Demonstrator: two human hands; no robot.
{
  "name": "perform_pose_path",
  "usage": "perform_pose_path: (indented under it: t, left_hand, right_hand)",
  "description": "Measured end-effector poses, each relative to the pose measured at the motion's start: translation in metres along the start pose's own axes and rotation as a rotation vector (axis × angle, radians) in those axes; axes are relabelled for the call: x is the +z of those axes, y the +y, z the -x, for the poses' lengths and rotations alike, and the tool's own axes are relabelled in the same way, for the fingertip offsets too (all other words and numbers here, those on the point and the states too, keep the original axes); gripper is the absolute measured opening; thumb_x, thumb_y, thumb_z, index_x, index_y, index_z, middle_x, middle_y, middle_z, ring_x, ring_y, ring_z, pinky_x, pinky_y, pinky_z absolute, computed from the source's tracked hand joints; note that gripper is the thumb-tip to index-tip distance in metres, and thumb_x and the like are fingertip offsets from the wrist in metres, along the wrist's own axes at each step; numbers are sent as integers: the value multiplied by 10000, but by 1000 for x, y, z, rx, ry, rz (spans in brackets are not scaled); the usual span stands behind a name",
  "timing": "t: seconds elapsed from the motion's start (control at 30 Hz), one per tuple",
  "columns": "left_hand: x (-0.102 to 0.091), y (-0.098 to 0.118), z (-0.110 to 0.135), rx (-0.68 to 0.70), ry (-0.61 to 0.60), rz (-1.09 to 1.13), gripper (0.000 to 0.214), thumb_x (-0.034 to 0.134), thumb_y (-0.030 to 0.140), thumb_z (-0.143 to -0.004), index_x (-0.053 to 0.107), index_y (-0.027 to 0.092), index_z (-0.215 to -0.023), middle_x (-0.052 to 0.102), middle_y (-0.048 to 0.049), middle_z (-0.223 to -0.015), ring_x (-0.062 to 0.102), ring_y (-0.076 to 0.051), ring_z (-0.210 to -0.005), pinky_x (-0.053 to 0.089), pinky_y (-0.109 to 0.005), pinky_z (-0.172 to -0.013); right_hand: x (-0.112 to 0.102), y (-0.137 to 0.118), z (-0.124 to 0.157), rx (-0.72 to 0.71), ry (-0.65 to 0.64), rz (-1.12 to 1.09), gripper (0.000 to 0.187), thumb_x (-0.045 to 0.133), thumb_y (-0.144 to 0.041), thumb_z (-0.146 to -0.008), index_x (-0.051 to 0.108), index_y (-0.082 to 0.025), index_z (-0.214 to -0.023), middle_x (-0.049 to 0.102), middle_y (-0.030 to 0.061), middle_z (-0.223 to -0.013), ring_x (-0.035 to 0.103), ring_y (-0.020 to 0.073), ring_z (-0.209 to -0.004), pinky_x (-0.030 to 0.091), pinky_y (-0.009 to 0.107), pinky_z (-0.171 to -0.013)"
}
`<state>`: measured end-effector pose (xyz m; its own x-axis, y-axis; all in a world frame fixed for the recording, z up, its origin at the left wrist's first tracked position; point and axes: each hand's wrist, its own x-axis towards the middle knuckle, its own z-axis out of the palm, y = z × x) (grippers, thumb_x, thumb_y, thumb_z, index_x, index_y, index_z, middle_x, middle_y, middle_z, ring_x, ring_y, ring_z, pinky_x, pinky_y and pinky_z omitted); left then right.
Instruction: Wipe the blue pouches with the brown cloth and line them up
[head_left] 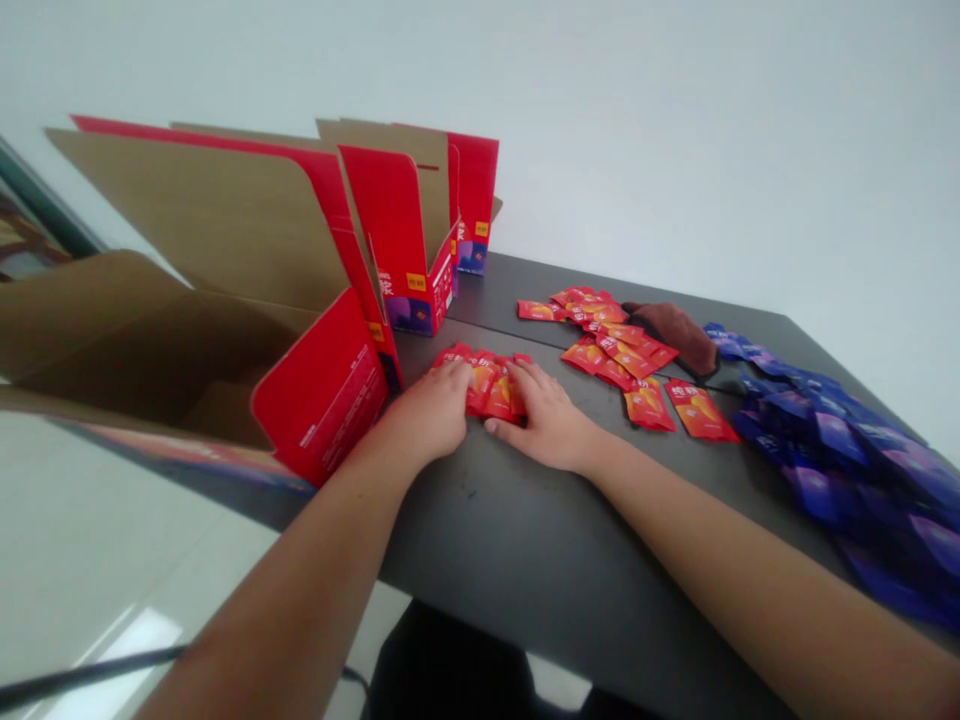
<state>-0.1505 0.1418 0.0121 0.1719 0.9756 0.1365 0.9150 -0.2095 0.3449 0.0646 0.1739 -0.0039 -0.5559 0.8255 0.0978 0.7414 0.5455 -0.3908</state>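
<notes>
- The left hand point(424, 412) and right hand point(546, 418) lie cupped, just apart, over a small heap of red foil sachets point(487, 392) on the bench point(525, 570); whether they pinch any, I cannot tell.
- The sachets seem light, slick and floppy, probably easiest taken by their flat edges.
- Loose red sachets point(615, 348) lie to the right, beside a brown cloth point(675, 335) and glossy purple sachets point(825, 450).
- At left stand a large corrugated carton point(172, 240) and a smaller red carton point(397, 225), flaps open.

Print on red cartons point(322, 390), sachets point(697, 412), too small to read
</notes>
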Motion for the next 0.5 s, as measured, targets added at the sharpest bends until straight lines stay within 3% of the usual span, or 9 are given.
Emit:
perform_pose_path:
  t: [0.13,0.2,0.3,0.5]
  left_hand:
    - [5,1,-1,-56,54,2,469,595,314,-1055,562,173,-1501,543,-184,-1616,483,-343,-1529,400,-555,-1253]
    - [7,1,-1,-65,72,-8,572,596,427,-1037,529,173,-1545,470,-193,-1686,360,-386,-1608,317,-609,-1293]
    - [9,2,2,-20,61,-25,681,603,564,-1003,513,211,-1579,436,-159,-1720,335,-400,-1621,294,-672,-1284]
    - [10,2,3,147,13,-84,559,436,302,-1055,521,298,-1607,446,-15,-1727,355,-271,-1625,215,-555,-1342]
  right_hand:
    - [6,-2,1,-18,61,85,1025,622,-668,-955,276,-67,-1710,251,279,-1766,231,419,-1649,270,613,-1298]
    - [7,-3,2,-6,79,133,1025,609,-680,-952,278,-82,-1716,257,279,-1764,298,450,-1615,311,640,-1266]
    - [5,-5,1,10,51,190,996,572,-671,-965,274,-100,-1725,265,254,-1769,320,472,-1598,331,683,-1236]
    - [0,-6,0,-54,-75,190,898,456,-600,-1044,247,-53,-1725,172,237,-1791,150,385,-1676,210,638,-1321]
